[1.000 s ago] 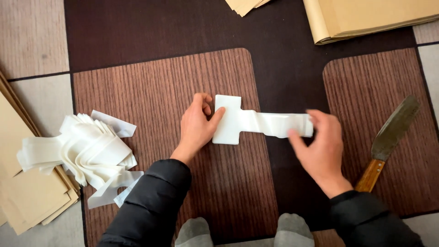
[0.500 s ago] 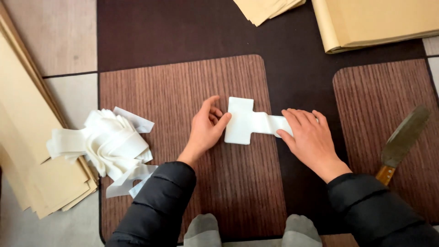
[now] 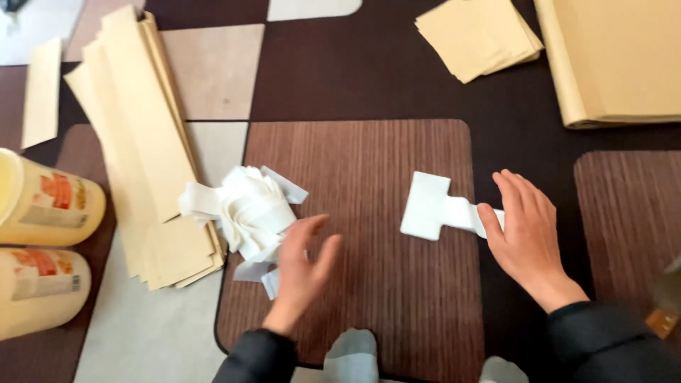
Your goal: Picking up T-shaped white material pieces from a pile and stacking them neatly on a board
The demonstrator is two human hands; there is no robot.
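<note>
Both hands are spread open with nothing pinched: the right hand [image 3: 526, 234] lies flat, fingers together, on the narrow tail of a folded white paper piece [image 3: 434, 208], while the left hand [image 3: 303, 264] hovers with fingers splayed just beside the heap of white paper pieces [image 3: 245, 209]. Everything lies on a patterned floor mat [image 3: 369, 78], the folded piece on its brown striped panel [image 3: 369, 284]. At the far right sits a large tan paper stack [image 3: 617, 57], on the left a long fan of tan strips [image 3: 142, 149], and smaller tan squares [image 3: 477, 35] up top. Two yellow jars [image 3: 42, 241] lie at the left edge. To do this step well, I judge the right palm should keep the tail pinned flat while the left lifts a single piece off the heap without dragging others along.
</note>
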